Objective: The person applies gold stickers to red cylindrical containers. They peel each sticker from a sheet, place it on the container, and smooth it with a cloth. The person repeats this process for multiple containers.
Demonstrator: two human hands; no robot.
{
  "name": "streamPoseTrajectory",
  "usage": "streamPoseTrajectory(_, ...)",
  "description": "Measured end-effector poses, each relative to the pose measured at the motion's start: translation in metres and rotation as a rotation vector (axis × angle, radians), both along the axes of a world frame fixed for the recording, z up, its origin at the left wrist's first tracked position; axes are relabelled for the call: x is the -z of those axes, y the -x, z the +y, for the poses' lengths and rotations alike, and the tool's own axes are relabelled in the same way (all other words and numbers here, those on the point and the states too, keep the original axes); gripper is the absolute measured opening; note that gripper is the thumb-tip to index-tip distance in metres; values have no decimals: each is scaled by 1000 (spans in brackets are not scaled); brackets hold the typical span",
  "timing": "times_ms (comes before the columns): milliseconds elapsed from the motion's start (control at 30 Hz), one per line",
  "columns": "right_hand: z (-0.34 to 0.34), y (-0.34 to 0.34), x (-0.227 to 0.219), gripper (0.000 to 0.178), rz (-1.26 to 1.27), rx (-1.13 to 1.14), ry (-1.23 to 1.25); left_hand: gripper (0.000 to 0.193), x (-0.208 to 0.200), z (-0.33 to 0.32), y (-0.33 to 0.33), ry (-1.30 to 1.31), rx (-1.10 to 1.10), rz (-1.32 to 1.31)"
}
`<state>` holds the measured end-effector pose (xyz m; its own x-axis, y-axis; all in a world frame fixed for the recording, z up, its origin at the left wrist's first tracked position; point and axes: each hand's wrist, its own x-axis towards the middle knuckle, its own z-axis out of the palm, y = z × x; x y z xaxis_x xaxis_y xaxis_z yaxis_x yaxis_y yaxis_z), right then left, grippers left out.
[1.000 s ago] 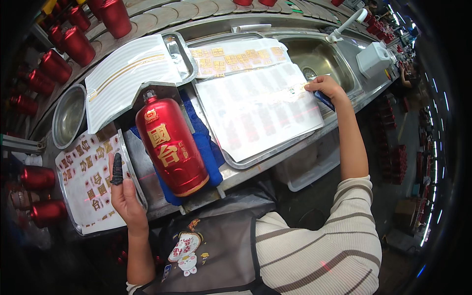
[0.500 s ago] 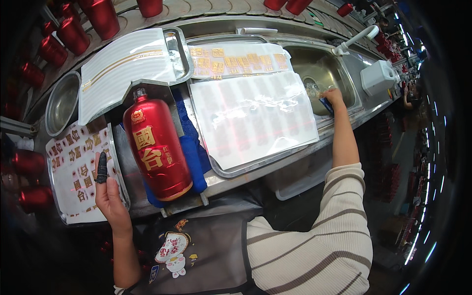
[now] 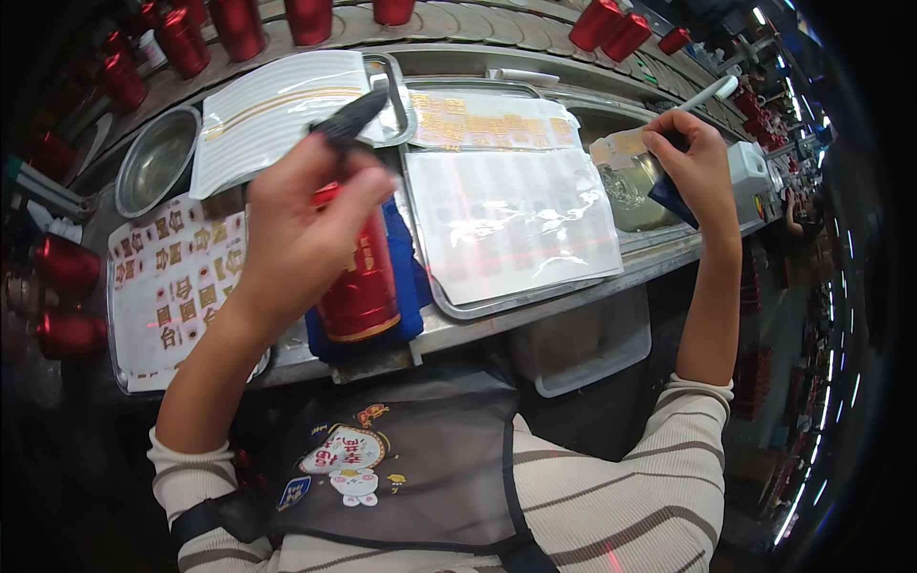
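Observation:
My right hand (image 3: 690, 158) is raised over the metal sink (image 3: 635, 196), closed in a pinch on a thin tan decal sheet (image 3: 616, 145). A flat dark blue piece (image 3: 671, 198) sticks out from under the same palm; its kind is unclear. My left hand (image 3: 310, 220), blurred, hovers in front of a red bottle (image 3: 358, 296) with gold markings. Its index finger, wrapped in a black finger cover, stretches out, the thumb stands apart, and nothing shows in the hand. The bottle lies on a blue cloth (image 3: 409, 296), its upper part mostly hidden by this hand.
A tray of gold decals (image 3: 143, 368) stands at left, beneath a metal bowl (image 3: 158, 162). White sheets (image 3: 516, 224) cover a middle tray, with more gold decals (image 3: 497, 122) behind. Red bottles (image 3: 234, 29) line the conveyor. A white jug (image 3: 750, 172) and faucet (image 3: 712, 91) stand right.
My right hand has come up from the sink, bringing the tan decal sheet with it. My left hand has moved up and right from the left tray to over the bottle. The view has shifted.

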<state>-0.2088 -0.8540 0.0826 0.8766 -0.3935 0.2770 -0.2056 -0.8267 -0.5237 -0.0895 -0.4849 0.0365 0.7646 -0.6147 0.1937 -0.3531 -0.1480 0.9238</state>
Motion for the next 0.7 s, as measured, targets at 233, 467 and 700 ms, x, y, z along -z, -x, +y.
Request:
streamPoseTrajectory(233, 107, -2, -54, 12, -188, -370, -307, 54, -1, -59, -30, 0, 377, -126)
streamPoseTrajectory(467, 186, 17, 29, 11, -134, -339, -950, 19, 16, 70, 21, 179, -36, 269)
streamPoseTrajectory(700, 218, 22, 108, 12, -6, -155, -1097, 17, 72, 109, 43, 145, -270, 516)
